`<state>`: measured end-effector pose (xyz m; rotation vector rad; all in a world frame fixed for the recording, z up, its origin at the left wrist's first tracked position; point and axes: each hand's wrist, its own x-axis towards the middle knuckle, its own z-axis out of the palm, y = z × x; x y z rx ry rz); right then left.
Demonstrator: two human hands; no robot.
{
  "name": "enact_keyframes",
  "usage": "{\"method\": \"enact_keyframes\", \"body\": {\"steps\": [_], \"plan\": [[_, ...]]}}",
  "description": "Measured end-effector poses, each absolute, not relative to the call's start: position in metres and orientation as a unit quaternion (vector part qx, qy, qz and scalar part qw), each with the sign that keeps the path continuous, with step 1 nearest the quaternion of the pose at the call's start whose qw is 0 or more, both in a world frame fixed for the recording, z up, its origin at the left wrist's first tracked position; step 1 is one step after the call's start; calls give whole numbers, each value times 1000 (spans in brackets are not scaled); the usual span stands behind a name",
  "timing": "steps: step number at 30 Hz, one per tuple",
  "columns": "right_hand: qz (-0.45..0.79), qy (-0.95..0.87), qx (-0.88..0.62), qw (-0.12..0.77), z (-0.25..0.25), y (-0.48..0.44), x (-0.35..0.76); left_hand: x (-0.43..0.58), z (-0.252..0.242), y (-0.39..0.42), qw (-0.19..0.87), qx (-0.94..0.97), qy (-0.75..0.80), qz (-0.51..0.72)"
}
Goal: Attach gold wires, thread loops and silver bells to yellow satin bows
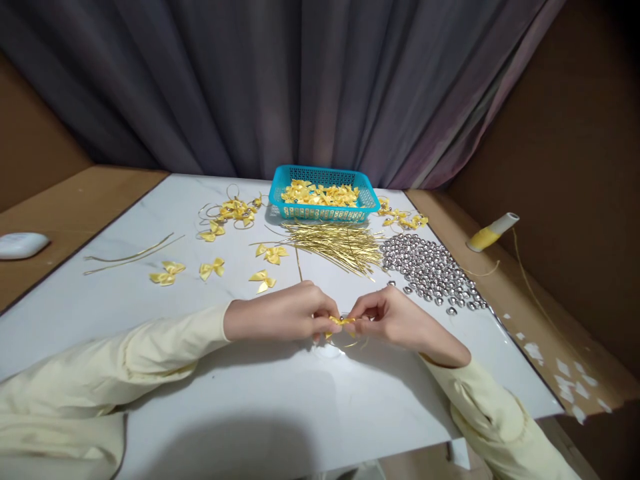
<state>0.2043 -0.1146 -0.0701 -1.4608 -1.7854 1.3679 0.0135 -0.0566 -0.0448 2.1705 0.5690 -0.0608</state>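
Between the two hands, over the white board, is a yellow ribbon bow (341, 321) with a small silvery bead at its middle. My left hand (295, 312) pinches the bow's left side between thumb and fingers. From the right, my right hand (393, 319) pinches its other side, fingertips close together. Thin gold cord loops below the bow, and one strand sticks up behind my left hand. Just beyond the hands lie loose yellow bows (263, 281) and a bundle of gold cords (335, 247). The fingers partly cover the held bow.
A turquoise basket (325, 212) of yellow bows stands at the back. Finished-looking bows with cord loops (235, 212) lie left of it. Silver beads (430, 270) are heaped at right. A thread spool (493, 233) and paper scraps (565, 380) rest on the brown surface; a white object (23, 245) sits far left.
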Motion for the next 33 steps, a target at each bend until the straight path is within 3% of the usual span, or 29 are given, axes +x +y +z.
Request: {"method": "enact_keyframes", "body": {"steps": [33], "plan": [[487,-633,-546,253,-73,-114,209,17,-42,-48,571,767,286,-69]]}}
